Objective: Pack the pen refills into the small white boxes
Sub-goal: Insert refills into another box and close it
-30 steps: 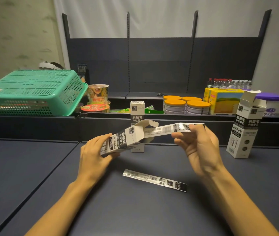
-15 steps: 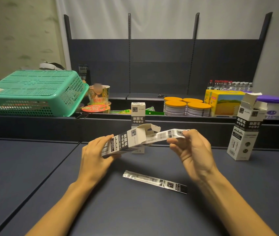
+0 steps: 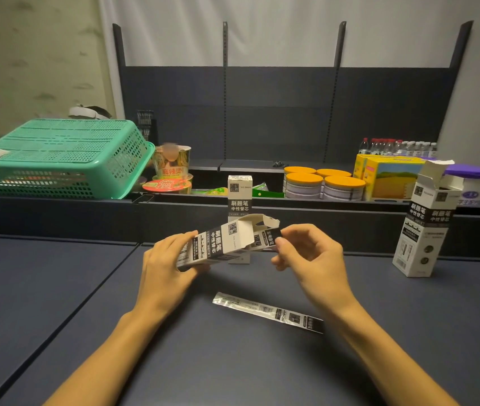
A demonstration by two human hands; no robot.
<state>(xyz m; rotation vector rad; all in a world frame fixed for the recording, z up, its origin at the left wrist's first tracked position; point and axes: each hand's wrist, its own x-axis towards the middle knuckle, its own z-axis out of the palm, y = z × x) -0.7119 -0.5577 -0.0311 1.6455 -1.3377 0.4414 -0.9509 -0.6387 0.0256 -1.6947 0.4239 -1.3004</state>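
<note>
A shop-like setting: dark slotted metal shelving uprights (image 3: 225, 92) back a low shelf stocked with orange-lidded round tins (image 3: 324, 186), printed instant-noodle cups (image 3: 172, 162), yellow cardboard cartons (image 3: 391, 177), red-capped water bottles (image 3: 397, 147) and an upturned green plastic basket (image 3: 57, 159)

Small white box (image 3: 227, 241) lying tilted above the table, flaps gaping; refill pack (image 3: 271, 237) sticking out, apparently mostly inside. Second pack (image 3: 268, 312) lying flat below. Two more boxes standing upright (image 3: 240, 197), (image 3: 421, 227).
</note>
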